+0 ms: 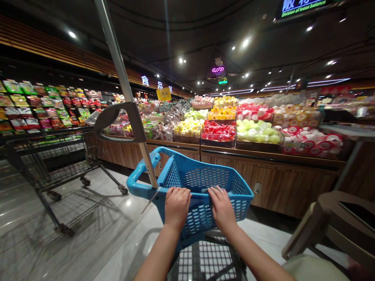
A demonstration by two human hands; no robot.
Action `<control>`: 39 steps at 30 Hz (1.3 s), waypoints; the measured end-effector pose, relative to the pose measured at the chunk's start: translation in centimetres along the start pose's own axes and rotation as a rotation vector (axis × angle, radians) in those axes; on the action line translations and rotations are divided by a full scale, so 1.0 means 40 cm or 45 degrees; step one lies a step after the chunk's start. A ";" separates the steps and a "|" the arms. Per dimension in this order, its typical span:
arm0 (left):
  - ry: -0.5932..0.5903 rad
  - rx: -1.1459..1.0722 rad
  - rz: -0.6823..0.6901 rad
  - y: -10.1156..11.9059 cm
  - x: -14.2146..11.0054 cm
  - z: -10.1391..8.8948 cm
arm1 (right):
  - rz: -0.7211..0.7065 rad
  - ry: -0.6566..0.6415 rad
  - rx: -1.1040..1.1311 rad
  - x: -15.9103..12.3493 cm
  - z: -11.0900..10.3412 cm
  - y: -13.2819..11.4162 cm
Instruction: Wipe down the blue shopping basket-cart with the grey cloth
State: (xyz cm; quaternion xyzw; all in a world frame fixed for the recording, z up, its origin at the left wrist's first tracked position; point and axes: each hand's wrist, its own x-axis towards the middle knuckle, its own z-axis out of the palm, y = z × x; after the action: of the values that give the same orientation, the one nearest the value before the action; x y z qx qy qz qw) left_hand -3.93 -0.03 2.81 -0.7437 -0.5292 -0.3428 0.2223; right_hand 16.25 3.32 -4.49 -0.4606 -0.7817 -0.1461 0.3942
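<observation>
A blue plastic shopping basket with a perforated wall sits in front of me, tilted, on a dark wire frame. My left hand grips the near rim of the basket. My right hand grips the same rim a little to the right. The basket looks empty inside. A blue handle sticks out at its left end, beside a slanted metal pole.
A dark wire trolley stands at the left on the glossy floor. A long wooden counter with bins of wrapped sweets runs ahead. Shelves of packets line the left wall. A brown frame is at the right.
</observation>
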 end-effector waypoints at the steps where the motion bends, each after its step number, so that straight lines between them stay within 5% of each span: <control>1: -0.005 -0.003 0.007 -0.002 0.000 -0.001 | -0.015 -0.004 -0.005 0.002 0.002 -0.004; 8: -0.016 -0.005 0.050 -0.016 0.003 -0.007 | -0.190 -0.106 -0.061 -0.025 -0.028 0.089; 17: -0.011 0.004 0.054 -0.008 0.001 -0.004 | -0.050 -0.012 -0.097 -0.088 -0.068 0.249; 22: 0.013 0.003 0.048 0.005 -0.002 0.001 | 0.071 0.078 -0.034 -0.073 -0.048 0.198; 30: 0.033 -0.015 0.032 0.006 -0.003 -0.003 | 0.019 0.057 0.041 -0.031 -0.008 0.046; 39: -0.008 -0.010 0.061 -0.007 -0.005 -0.009 | -0.130 -0.073 -0.055 -0.066 -0.052 0.187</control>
State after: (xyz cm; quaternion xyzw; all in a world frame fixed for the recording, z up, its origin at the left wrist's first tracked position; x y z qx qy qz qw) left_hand -4.34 -0.31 2.87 -0.7580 -0.5105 -0.3373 0.2259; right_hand 24.20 4.48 -6.13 -0.4323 -0.8119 -0.1697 0.3538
